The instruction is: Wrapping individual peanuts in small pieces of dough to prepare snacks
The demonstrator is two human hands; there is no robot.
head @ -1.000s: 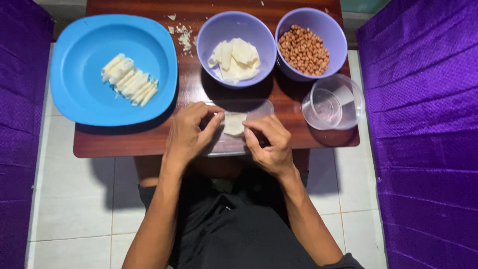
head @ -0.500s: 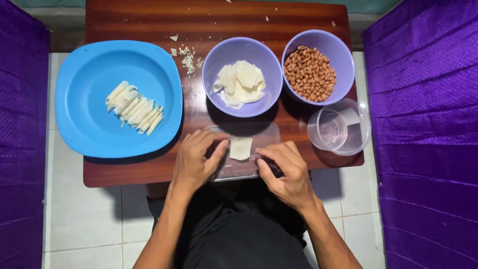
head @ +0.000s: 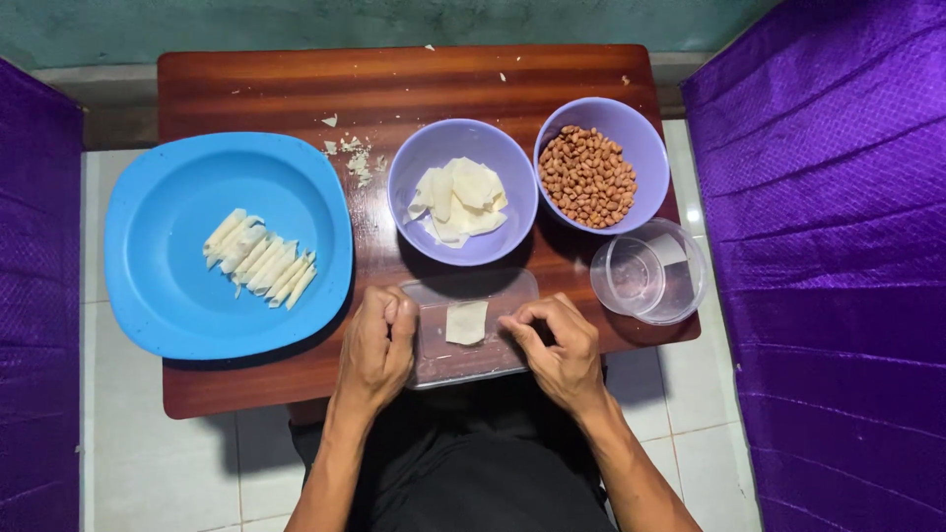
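Observation:
A small pale square of dough lies flat on a clear plastic lid at the near edge of a dark wooden table. My left hand rests curled at the lid's left side, fingers closed and holding nothing I can see. My right hand rests at the lid's right side, fingers bent with the tips near the dough square. A purple bowl just beyond holds more dough sheets. Another purple bowl holds peanuts.
A blue plate at the left carries several rolled dough sticks. A clear plastic cup with a little water stands at the right. Crumbs lie on the wood. Purple cushions flank both sides over a white tiled floor.
The view has shifted so the table sits lower in frame. My left fingers have let go of the dough square and curled shut; the square now lies flat between both hands.

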